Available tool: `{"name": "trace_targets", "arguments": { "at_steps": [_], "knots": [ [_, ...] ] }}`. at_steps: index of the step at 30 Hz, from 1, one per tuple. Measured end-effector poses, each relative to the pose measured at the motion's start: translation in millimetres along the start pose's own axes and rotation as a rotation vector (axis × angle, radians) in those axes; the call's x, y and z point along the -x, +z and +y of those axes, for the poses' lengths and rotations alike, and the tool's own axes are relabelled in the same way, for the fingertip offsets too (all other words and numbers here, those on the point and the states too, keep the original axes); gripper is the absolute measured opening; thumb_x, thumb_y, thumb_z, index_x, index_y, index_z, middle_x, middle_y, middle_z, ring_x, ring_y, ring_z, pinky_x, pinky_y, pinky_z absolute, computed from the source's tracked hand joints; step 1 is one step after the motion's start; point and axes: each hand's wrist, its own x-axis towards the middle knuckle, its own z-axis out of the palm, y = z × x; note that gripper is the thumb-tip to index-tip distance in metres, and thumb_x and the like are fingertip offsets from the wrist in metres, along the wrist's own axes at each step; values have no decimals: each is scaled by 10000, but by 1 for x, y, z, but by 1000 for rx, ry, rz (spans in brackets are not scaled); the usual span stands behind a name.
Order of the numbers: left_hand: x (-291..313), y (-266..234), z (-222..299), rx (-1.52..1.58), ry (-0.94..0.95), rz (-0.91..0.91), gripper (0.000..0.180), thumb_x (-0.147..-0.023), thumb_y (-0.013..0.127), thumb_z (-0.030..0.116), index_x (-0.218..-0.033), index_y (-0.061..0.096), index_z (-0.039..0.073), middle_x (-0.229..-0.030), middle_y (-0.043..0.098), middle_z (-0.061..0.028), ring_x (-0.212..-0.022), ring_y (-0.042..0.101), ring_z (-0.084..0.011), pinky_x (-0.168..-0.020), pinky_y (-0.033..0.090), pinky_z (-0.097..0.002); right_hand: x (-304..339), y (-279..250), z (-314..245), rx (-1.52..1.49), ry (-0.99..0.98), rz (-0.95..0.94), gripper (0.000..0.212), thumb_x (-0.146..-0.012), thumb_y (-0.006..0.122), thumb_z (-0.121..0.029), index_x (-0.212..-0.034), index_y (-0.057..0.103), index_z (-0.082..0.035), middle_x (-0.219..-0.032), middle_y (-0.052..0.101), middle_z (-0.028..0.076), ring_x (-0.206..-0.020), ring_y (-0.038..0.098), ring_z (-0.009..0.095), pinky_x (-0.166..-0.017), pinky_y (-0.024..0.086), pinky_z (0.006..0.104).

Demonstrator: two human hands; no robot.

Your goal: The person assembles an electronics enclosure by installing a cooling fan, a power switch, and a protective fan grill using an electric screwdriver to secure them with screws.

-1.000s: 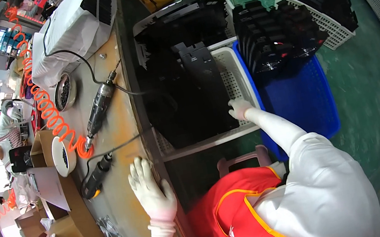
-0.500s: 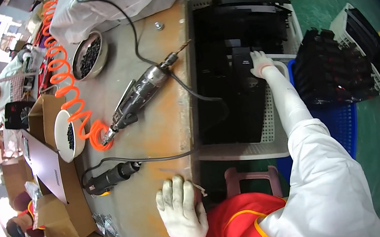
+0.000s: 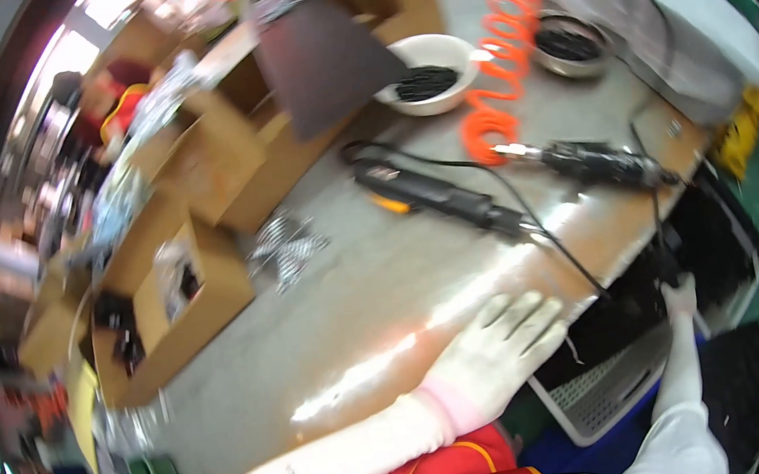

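Note:
My left hand [image 3: 497, 358], in a white glove, rests palm down at the workbench edge with its fingers stretched out, holding nothing. At the far right, my gloved right hand [image 3: 679, 296] reaches over a light plastic crate [image 3: 589, 418] of black plastic panels [image 3: 608, 324]. Its fingers look closed round a dark plastic part [image 3: 669, 265], though motion blurs them. On the bench beyond my left hand lie a black power screwdriver [image 3: 438, 194] with a cable and a metal air drill [image 3: 600, 162] joined to a coiled orange hose [image 3: 506, 32].
Two bowls of small black pieces, a white bowl [image 3: 432, 75] and a metal-rimmed bowl [image 3: 569, 46], stand at the back. Open cardboard boxes [image 3: 176, 319] line the left side. A clear plastic bag [image 3: 285, 248] lies beside them. White sheeting [image 3: 665, 14] covers something at back right.
The view has swung left, bringing more of the bench and boxes in. My left hand now points rightward along the bench edge. My right hand stays over the crate, its fingers now looking closed.

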Motion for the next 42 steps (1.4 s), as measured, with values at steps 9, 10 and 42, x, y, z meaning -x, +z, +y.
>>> {"name": "trace_targets", "arguments": {
  "at_steps": [9,10,42],
  "knots": [
    [21,20,3,-85,48,325,409,-813,542,117,-1218,545,56,-1320,526,-115,-1268,460,-264,-1091,326,-410,221,-7,-56,-56,25,-7,602,-864,696,-212,-1311,443,101,-1283,533,218,-1123,544,299,-1009,403,359],
    [18,24,3,-103,64,344,392,-815,539,113,-1202,552,56,-1300,537,-113,-1259,467,-263,-1085,331,-402,235,-7,-58,59,34,9,593,-865,695,-248,-1279,468,112,-1233,566,233,-1094,560,320,-991,413,365],
    [419,-223,58,1110,-647,1412,395,-895,673,325,-1017,581,-40,-849,694,-119,-469,502,-61,-441,403,-199,390,150,-781,-361,-966,-1413,535,-903,568,-326,-1339,469,-33,-1352,491,150,-1286,447,286,-1032,402,408]
  ]
}}
